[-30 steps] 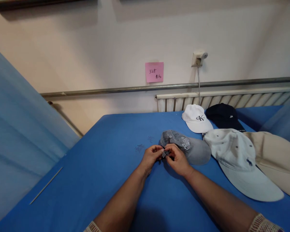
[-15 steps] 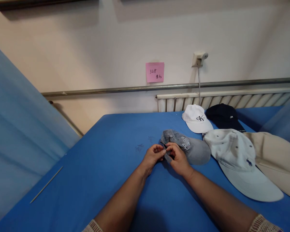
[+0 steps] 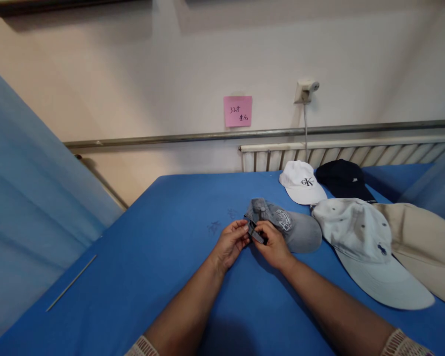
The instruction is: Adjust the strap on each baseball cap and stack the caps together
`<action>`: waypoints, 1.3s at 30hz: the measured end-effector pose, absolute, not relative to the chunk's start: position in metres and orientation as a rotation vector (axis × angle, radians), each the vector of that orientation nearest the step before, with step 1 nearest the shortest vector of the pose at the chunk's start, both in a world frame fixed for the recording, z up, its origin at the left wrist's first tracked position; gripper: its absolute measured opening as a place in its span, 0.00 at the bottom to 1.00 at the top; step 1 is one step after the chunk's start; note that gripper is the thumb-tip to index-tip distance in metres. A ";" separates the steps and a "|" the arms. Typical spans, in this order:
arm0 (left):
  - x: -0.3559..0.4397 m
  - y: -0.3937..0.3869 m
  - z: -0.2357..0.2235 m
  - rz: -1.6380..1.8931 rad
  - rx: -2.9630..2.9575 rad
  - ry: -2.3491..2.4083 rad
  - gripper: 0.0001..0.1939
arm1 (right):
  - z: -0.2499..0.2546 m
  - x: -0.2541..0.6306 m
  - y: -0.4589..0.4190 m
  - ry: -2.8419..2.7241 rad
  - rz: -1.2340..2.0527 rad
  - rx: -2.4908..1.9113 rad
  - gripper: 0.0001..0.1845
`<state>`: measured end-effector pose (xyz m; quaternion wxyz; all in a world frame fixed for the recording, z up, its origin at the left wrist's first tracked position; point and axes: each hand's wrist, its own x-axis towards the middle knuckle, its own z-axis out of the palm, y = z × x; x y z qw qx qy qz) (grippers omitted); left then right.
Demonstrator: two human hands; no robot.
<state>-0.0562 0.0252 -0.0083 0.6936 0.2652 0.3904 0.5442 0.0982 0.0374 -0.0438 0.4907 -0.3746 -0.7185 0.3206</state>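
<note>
A grey baseball cap [image 3: 300, 230] with white lettering on its front lies on its side on the blue cover, brim to the right. At its back edge, my left hand [image 3: 230, 243] pinches the strap end between thumb and fingers. My right hand [image 3: 273, 246] grips the cap's back strap [image 3: 257, 236] from the other side, its fingers curled. Between the two hands the strap's buckle area is partly hidden by my fingers.
To the right lie a white cap [image 3: 297, 179], a navy cap [image 3: 341, 178], a pale mint cap [image 3: 359, 237] and a beige cap [image 3: 424, 242]. A thin stick [image 3: 71, 283] rests at the left. Behind are a radiator [image 3: 274, 159] and a rail [image 3: 193, 137].
The strap has turned between my hands, and more of it shows now. My left fingers have shifted slightly left; the grey cap has moved a touch left.
</note>
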 end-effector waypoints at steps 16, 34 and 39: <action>-0.086 0.040 -0.002 1.367 0.410 1.061 0.04 | -0.038 0.095 0.026 -1.573 0.820 -0.794 0.10; -0.087 0.041 -0.004 1.177 0.316 0.588 0.12 | -0.042 0.174 0.075 -1.421 0.358 -1.597 0.20; -0.096 0.042 0.003 1.296 0.234 0.632 0.13 | -0.052 0.174 0.077 -1.235 0.777 -1.423 0.18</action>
